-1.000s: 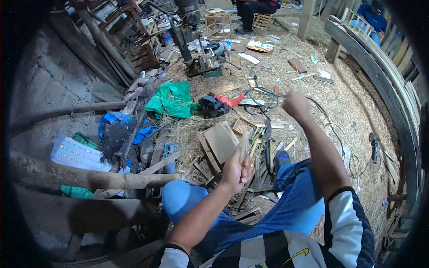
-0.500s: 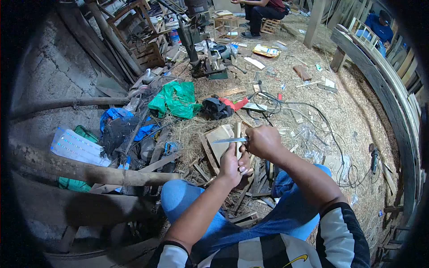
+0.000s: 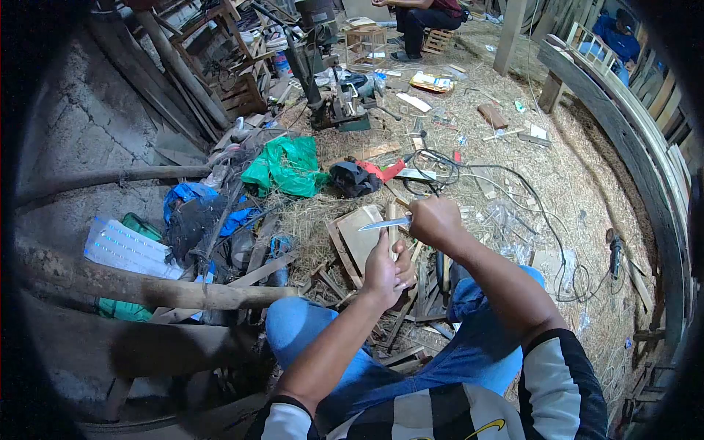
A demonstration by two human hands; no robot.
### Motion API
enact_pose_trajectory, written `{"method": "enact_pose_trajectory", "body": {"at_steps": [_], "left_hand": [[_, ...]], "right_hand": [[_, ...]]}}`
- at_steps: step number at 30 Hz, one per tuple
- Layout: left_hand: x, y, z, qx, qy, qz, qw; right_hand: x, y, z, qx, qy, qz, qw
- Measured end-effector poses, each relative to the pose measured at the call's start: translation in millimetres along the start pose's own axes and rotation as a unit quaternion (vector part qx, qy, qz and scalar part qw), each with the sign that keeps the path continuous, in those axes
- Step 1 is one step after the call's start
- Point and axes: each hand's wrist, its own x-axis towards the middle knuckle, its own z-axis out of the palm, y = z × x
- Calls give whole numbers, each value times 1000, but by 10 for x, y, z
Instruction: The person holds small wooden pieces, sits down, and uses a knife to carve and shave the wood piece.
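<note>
In the middle of the head view, my left hand [image 3: 383,273] is wrapped round a narrow wooden stick [image 3: 393,211] that points away from me. My right hand [image 3: 435,221] grips a knife [image 3: 383,224] by its handle, which the fingers hide. The blade points left and crosses the stick just beyond my left thumb. Whether its edge touches the wood I cannot make out. Below and behind the hands lies a flat wooden board [image 3: 357,233] among scrap pieces between my knees.
A green plastic bag [image 3: 284,167], black cloth [image 3: 353,179] and cables [image 3: 517,180] lie ahead. A bamboo pole [image 3: 169,290] runs along my left. At right are a power tool [image 3: 614,253] and a long timber bench [image 3: 623,121]. Two people [image 3: 427,28] sit farther back.
The knife and my right hand have moved slightly to the right and nearer the stick's far end. The blade now slants more, tip lower. My left hand still holds the stick.
</note>
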Motion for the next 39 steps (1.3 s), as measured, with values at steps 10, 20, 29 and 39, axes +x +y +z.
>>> {"method": "enact_pose_trajectory", "body": {"at_steps": [10,20,29,39], "left_hand": [[48,-42,-73,-28,37,-4,999],[104,-137,-11,116,79,43,989],[183,-157,-174,31,55,-39,997],[-237,17,-248,-7,32,45,998]], "right_hand": [[50,148,207,-11,7,27,1000],[4,3,144,15,5,2,1000],[73,161,273,25,-27,19,999],[60,747,187,48,76,134,987]]}}
